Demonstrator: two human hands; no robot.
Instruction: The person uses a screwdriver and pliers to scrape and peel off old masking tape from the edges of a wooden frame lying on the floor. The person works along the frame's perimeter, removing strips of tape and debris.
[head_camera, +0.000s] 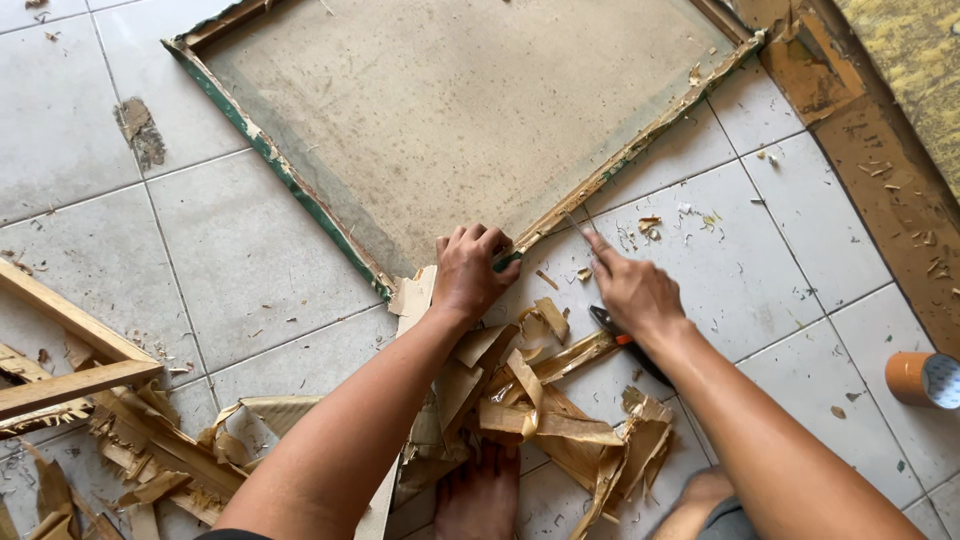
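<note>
Torn strips of brown tape (540, 400) lie heaped on the tiled floor (250, 260) just behind both hands, between the forearms, and a bare foot (480, 495) rests under the near end of that heap. Well off to the outer side of the left hand (470, 272) sit bare wooden bars (70, 350) with more peeled scraps (160, 450) around them. Far out past the right hand (632, 290), at the picture's edge, lies an orange roll of tape (922, 380), and beyond it runs a brown threshold strip (880, 150). The big frame (290, 185), a wooden square with a pale mesh stretched over it, lies flat on the floor ahead of the hands, turned like a diamond so that its nearest corner points back at the person. The left hand is pressed down on that corner, fingers curled over the edge where green and brown tape remains. The right hand is clenched on a pair of pliers (612, 328) with dark and orange handles that stick out behind the palm; its forefinger reaches forward to a thin pale sliver (578, 222) at the frame's right bar. That bar's long axis runs from the left hand diagonally away toward the far right; the left bar runs away toward the far left.
</note>
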